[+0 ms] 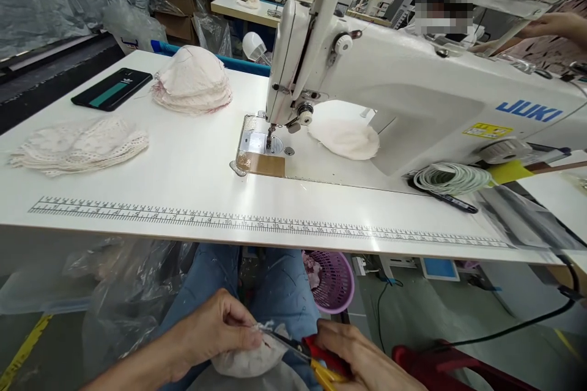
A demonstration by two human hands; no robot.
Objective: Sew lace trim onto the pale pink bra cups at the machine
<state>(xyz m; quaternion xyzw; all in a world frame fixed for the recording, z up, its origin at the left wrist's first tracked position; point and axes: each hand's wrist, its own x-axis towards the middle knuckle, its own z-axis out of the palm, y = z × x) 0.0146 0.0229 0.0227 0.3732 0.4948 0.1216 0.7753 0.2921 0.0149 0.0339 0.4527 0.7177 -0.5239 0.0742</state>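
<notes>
Over my lap, my left hand (232, 333) pinches the edge of a small white fabric piece (250, 360) between thumb and fingers. My right hand (353, 351) grips scissors (321, 359) with red and yellow handles. Their dark blades point left and meet the cloth edge close to my left thumb. Some loose white threads or frayed fabric show at the blade tips. Part of the cloth is hidden behind my left fingers. Both hands are below the front edge of the sewing table (183, 189).
A white JUKI sewing machine (389, 79) stands on the table, with a cream fabric piece (351, 139) under its arm. Left of it lie a lace stack (82, 143), a round fabric stack (192, 79) and a black phone (112, 88). A purple basket (337, 284) sits below.
</notes>
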